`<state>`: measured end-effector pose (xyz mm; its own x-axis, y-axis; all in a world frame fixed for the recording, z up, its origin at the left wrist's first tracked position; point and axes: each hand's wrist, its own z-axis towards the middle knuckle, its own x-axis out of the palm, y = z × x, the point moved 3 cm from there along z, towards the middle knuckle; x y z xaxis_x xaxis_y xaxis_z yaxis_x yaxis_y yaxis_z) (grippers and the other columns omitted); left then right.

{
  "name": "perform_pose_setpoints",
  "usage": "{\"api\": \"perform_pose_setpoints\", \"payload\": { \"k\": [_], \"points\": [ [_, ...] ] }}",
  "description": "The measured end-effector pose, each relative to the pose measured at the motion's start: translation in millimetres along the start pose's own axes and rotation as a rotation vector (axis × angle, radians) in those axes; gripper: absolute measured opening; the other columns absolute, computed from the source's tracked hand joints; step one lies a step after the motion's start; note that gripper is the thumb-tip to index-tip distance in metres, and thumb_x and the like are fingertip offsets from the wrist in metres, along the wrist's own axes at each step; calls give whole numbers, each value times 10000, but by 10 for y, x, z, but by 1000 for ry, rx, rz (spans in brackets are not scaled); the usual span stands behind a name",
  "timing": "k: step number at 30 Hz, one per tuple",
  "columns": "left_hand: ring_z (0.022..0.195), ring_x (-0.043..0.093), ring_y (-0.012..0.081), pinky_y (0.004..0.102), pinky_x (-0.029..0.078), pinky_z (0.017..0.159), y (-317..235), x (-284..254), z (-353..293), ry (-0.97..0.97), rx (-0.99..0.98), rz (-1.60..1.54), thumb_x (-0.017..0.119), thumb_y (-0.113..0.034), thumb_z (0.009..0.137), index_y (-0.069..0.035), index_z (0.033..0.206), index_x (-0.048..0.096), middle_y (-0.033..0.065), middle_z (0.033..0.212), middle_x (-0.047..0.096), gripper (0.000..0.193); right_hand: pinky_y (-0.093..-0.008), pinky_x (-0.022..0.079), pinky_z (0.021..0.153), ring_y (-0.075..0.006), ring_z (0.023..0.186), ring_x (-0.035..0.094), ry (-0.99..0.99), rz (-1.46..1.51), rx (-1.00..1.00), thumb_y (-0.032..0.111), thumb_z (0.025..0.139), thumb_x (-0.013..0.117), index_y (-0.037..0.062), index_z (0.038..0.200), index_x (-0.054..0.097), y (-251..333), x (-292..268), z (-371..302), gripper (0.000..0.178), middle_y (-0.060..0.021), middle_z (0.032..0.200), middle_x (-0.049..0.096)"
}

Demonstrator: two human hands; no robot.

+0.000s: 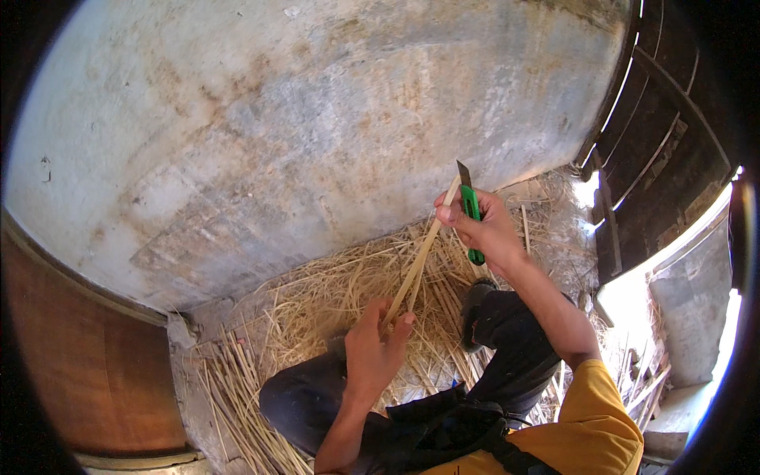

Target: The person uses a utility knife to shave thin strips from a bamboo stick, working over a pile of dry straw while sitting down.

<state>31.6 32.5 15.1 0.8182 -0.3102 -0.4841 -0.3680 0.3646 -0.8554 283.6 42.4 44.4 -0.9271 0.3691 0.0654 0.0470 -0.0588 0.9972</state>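
Observation:
A pale, narrow strip, apparently bamboo, [414, 275] slants up from my left hand to my right, and a thinner sliver shows beside it. My left hand [370, 358] closes loosely on its lower end, thumb on one side and fingers on the other. With my right hand [497, 236] I grip a green utility knife [472, 207], its dark blade [464, 173] extended and pointing up. The strip's upper end lies at the thumb and fingertips of that same hand, close beside the knife.
Curly shavings [317, 294] cover the floor ahead of my bent legs. Long thin strips [235, 378] lie in a bundle at the left. A stained wall [317, 142] rises in front, a brown wooden panel [87, 372] at left, and dark boards [661, 142] with bright gaps at right.

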Motion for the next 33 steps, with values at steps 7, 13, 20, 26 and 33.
{"api": "perform_pose_setpoints", "payload": {
  "k": [7,13,20,26,33],
  "points": [
    [590,468,63,264,376,539,202,-11,-11,-120,10,-112,648,-158,1014,-17,1089,646,-7,675,573,160,-290,483,787,-90,803,587,12,-25,-157,272,986,716,54,1146,633,109,194,-122,283,1,876,665],
    [605,437,48,256,337,533,145,-83,-11,-167,-6,-103,631,-144,1027,-13,1092,654,-30,683,549,148,-357,533,740,-218,807,714,87,-493,-494,276,987,707,60,1179,575,2,243,-264,318,-73,896,704],
    [606,387,34,242,308,539,170,-101,-7,-157,-12,-175,608,-141,1045,-6,1087,666,-59,706,509,153,-382,549,582,-287,718,720,250,-658,-758,246,889,800,71,1036,655,-43,484,-402,271,-97,901,706],
    [659,493,39,249,410,575,154,-123,-13,-107,-102,-199,635,-138,1033,-8,1114,703,14,759,648,168,-373,535,531,-258,659,696,252,-732,-854,266,863,814,87,1022,679,-77,507,-421,275,-75,875,688],
    [667,473,46,249,399,580,105,-132,-18,-110,-95,-230,613,-165,1050,-1,1107,696,0,749,625,193,-374,524,505,-249,613,676,239,-815,-860,267,866,809,96,1014,694,-15,553,-468,254,-61,817,649]
  ]
}}
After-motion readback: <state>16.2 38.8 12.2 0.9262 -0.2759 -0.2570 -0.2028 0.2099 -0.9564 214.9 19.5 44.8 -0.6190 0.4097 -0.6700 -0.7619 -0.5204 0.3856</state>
